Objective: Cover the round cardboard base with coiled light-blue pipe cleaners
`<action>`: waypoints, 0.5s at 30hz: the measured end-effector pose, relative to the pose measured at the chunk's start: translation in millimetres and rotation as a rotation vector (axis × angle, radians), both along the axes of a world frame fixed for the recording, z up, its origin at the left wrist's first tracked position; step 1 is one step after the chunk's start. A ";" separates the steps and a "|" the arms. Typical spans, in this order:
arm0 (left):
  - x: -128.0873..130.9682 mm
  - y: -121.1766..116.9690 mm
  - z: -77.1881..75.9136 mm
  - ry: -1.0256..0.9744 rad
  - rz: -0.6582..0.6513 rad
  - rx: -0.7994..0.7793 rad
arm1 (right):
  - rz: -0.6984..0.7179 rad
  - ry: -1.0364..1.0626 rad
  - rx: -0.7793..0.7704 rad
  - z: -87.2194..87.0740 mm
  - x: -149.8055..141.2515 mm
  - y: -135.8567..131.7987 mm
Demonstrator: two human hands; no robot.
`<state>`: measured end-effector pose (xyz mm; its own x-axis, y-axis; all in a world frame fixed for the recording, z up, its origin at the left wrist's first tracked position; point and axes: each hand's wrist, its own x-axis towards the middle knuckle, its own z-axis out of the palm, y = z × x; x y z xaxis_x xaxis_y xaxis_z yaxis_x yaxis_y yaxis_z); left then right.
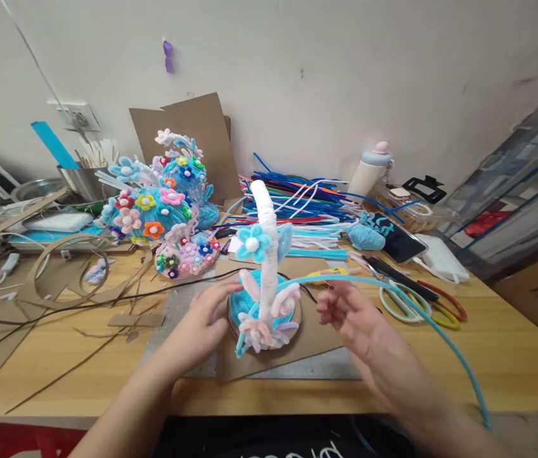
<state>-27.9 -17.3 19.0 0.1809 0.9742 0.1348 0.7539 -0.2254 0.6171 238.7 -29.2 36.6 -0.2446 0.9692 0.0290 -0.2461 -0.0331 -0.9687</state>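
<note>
A pipe-cleaner craft piece [265, 280] stands upright on a round cardboard base in front of me: a white fuzzy stem with a blue flower and pink petals. My left hand [204, 321] rests against the base's left side, fingers curled around it. My right hand [352, 315] is just right of the piece, fingers loosely bent and blurred. A long light-blue pipe cleaner [421, 318] arcs from the piece past my right hand toward the table's front edge; I cannot tell whether the fingers pinch it.
Finished flower-covered pieces [158, 210] stand at the back left. A heap of coloured pipe cleaners [307, 203] lies behind. Scissors [409, 296], a phone [400, 242], a bottle [371, 172], cardboard rings and strips [65, 273] crowd the wooden table [512, 356].
</note>
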 end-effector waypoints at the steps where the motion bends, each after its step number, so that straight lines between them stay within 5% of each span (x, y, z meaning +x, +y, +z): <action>1: -3.8 -10.2 -2.1 -0.011 -0.053 -0.017 | 0.038 0.051 0.005 8.9 -3.1 8.0; 6: -4.5 -32.2 -5.9 0.079 -0.272 -0.019 | 0.234 0.265 -0.152 31.7 -23.5 46.0; 15: 7.9 -21.7 -7.9 0.064 -0.309 0.029 | 0.243 0.318 -0.367 19.5 -63.4 82.4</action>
